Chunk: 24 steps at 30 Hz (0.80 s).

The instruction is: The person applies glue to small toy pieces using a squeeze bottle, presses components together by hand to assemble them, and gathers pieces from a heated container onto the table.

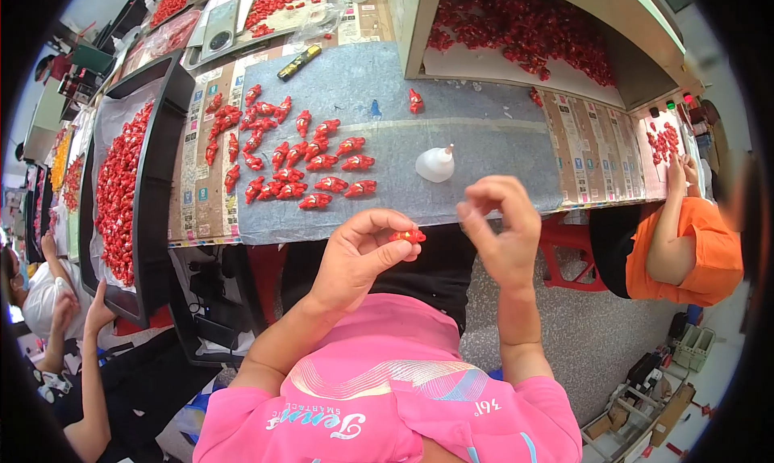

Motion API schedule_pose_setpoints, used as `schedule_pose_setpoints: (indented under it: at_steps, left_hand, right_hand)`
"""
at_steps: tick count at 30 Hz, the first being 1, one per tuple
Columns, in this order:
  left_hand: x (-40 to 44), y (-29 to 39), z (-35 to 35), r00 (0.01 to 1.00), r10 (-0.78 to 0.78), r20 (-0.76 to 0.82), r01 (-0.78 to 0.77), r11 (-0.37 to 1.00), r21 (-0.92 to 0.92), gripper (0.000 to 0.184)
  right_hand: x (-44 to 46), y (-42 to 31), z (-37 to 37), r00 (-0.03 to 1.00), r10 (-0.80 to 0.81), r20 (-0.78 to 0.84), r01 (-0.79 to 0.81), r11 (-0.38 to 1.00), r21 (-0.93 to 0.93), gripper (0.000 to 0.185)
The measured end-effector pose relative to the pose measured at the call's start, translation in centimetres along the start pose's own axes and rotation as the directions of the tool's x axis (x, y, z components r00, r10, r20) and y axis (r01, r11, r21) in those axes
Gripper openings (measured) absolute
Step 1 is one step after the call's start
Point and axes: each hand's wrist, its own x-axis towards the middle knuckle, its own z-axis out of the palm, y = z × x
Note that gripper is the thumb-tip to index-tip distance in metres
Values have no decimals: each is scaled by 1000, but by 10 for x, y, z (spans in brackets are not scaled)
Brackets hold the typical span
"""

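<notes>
Left hand (363,257) pinched small red toy (409,236). Right hand (504,229) alongside, curled; fingertip contact unclear. Below grip, pink shirt (387,406) read "361°".

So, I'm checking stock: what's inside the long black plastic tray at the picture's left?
The tray holds heaped small red pieces on a whitish sheet liner. They cover much of the liner, so whatever lies beneath cannot be seen.
</notes>
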Motion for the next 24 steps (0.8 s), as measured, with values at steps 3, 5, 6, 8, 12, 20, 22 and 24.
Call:
schedule_pose_setpoints:
  at_steps: [3, 5, 6, 8, 12, 20, 22, 24]
  left_hand:
    - [-3, 3, -3, 997, -67, -32, 61, 986, -153, 11]
    - [-4, 1, -7, 999, -53, -11, 49, 973, -226, 8]
    - [-4, 2, -8, 999, -41, -27, 34, 975, -221, 8]
    - [-6, 4, -12, 996, 2, -88, -15, 989, -147, 8]
    - [-6, 5, -16, 995, 53, -89, -55, 998, -23, 14]
    - [-13, 4, -20, 996, 54, 72, -49, 996, -70, 21]
    - [-21, 14, -33, 902, 432, -27, -324, 717, 617, 26]
    - [-18, 49, -71, 660, 737, 149, -322, 98, 942, 39]
  right_hand:
    - [6, 9, 7, 993, 81, -89, -80, 997, 12, 22]
    - [11, 13, 10, 990, 50, -134, -60, 996, -72, 23]
    - [12, 13, 10, 991, 44, -123, -51, 997, -58, 23]
    - [5, 12, 12, 997, 59, -53, -64, 991, -114, 25]
    - [-8, -17, 28, 981, 9, 195, -26, 996, 86, 39]
    - [-22, -9, 30, 966, -128, 226, 89, 980, 176, 22]
    - [-19, 0, 20, 989, -143, 39, 143, 990, 7, 14]
    - [-9, 21, 13, 980, -13, -198, 10, 1000, -14, 10]
